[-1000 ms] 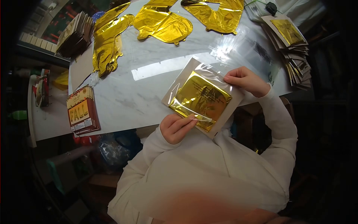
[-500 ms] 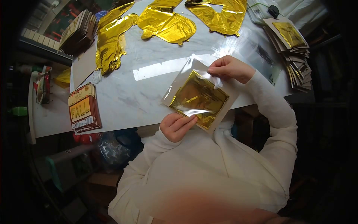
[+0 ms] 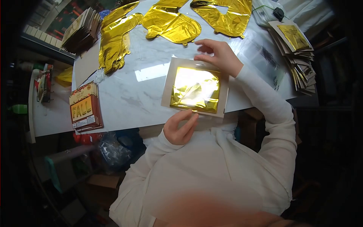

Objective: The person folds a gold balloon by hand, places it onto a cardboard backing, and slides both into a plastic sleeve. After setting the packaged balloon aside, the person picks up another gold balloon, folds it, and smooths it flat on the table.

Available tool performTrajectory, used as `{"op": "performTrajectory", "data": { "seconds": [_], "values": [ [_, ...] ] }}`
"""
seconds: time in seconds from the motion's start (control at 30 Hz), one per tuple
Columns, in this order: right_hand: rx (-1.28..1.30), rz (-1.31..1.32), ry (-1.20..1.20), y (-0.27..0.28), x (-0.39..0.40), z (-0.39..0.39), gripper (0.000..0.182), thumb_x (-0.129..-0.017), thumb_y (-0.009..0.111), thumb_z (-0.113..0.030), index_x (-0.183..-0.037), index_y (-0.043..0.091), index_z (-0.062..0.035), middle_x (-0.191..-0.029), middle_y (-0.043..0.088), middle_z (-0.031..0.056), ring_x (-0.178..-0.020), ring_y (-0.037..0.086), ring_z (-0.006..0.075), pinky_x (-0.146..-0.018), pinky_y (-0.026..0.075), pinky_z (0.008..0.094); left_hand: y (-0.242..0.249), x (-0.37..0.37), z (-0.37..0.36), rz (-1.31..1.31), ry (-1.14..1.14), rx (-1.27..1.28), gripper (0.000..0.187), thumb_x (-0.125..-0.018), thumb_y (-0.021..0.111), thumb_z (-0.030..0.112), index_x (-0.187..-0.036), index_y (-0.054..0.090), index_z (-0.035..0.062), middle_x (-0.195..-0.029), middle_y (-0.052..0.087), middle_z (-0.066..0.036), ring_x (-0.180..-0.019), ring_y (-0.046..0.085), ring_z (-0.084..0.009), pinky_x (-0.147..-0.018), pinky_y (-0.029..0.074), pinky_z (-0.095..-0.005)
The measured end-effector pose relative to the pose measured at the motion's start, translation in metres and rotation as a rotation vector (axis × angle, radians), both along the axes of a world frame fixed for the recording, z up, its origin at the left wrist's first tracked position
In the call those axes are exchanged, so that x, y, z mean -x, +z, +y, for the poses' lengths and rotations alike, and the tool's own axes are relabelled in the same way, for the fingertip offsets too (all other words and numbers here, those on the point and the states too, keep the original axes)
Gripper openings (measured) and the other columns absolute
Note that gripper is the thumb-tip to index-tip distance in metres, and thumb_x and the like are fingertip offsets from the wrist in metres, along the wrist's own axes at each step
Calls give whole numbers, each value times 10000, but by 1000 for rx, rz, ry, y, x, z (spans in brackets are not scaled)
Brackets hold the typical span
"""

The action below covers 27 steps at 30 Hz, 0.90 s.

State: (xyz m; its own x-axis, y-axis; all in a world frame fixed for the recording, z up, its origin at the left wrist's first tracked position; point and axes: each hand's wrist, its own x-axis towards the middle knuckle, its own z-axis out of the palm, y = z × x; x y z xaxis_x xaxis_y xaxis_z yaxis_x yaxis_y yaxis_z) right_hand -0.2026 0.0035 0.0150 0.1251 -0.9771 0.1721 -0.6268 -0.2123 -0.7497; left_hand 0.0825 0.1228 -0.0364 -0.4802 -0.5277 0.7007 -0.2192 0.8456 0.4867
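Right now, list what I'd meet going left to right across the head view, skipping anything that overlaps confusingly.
Stack of FALL packets → leftmost gold foil piece → card with gold foil square → right-hand card stack

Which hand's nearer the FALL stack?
Left. The left hand is right of the FALL stack, at the gold packet's lower edge; the right hand is farther right, at its upper edge.

Marbled tabletop, black object sitting near its far right corner, clear plastic bag, teal-edged bin and cardboard box below at left
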Motion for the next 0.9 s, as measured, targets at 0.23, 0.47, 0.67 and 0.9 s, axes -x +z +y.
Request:
{"op": "performTrajectory", "data": {
  "seconds": [0.23,0.47,0.67,0.9],
  "values": [
    [398,303,284,24,-78,103,238,-744,791,-130,-888,603,-99,-861,579,63,-847,591,266,-753,460,385,-11,-9,-1,-126,42,60,361,-763,807,18,-1119,756,43,-1169,683,-99,-979,677,-279,-863,600,-405],
    [377,335,142,-8,-81,115,236,-728,770,-134,-854,572,-116,-830,547,37,-822,567,237,-761,438,365,-12,-2,8,-247,130,23,472,-757,803,59,-1222,719,66,-1285,666,-89,-1109,632,-305,-983,529,-419],
    [412,358,172,-10,-85,107,234,-740,767,-158,-819,551,-116,-827,548,36,-810,571,240,-764,449,363,-20,-6,12,-326,207,120,477,-801,755,116,-1275,702,101,-1315,655,-79,-1222,597,-297,-1104,428,-507],
    [485,364,223,-13,-86,97,238,-737,763,-176,-808,545,-114,-820,544,40,-822,580,237,-767,453,361,-16,-9,15,-387,217,142,440,-869,669,102,-1308,695,92,-1330,655,-73,-1262,595,-253,-1211,313,-506]
  ]
}}
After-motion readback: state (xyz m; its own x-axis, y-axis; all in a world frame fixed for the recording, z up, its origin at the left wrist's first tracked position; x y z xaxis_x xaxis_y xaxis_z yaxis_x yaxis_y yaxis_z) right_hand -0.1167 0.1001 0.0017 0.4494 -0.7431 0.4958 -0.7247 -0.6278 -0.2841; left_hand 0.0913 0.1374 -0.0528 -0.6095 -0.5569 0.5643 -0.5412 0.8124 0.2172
